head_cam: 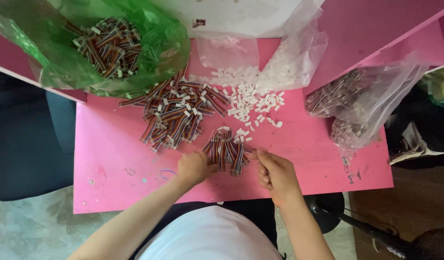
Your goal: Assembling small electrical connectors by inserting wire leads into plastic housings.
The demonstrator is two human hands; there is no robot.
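Head view: left hand and right hand, fingers curled, grip small bundle of multicolour ribbon cables at near-centre of pink table, bigger cable pile and white connector housings just behind.

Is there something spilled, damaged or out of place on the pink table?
The small white connectors lie scattered out of the open clear bag across the pink table. Whether by accident is unclear. The tabletop shows stains and scribbles near the left hand. The right hand and cable bundles look orderly.
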